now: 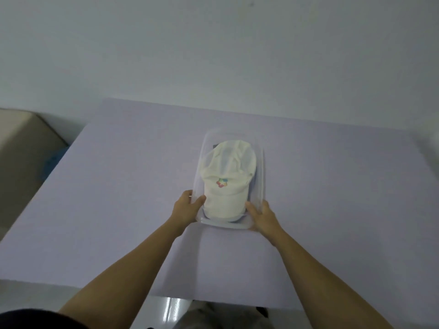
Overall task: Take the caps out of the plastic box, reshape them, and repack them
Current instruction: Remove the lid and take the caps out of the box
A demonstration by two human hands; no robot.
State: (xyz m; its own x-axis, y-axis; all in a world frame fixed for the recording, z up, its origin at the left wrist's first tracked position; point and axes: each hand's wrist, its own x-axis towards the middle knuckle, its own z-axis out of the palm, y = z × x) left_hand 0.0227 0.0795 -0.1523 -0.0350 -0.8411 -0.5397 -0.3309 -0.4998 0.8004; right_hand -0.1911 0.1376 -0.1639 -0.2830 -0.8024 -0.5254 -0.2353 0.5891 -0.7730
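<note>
Holding: the left hand (187, 206) grips the near left wall of the plastic box (260, 162), thumb curled over the rim against the white cap (225, 169); the right hand (262, 218) grips the near right corner the same way, thumb inside.
Box: clear, lidless, standing near the middle of the lavender counter (118, 186).
Cap: lies in the box, brim toward the person, crown crumpled, multicoloured logo (222, 182) facing up.
Underneath: a dark thing (215, 146) shows at the far left edge (too hidden to name).
</note>
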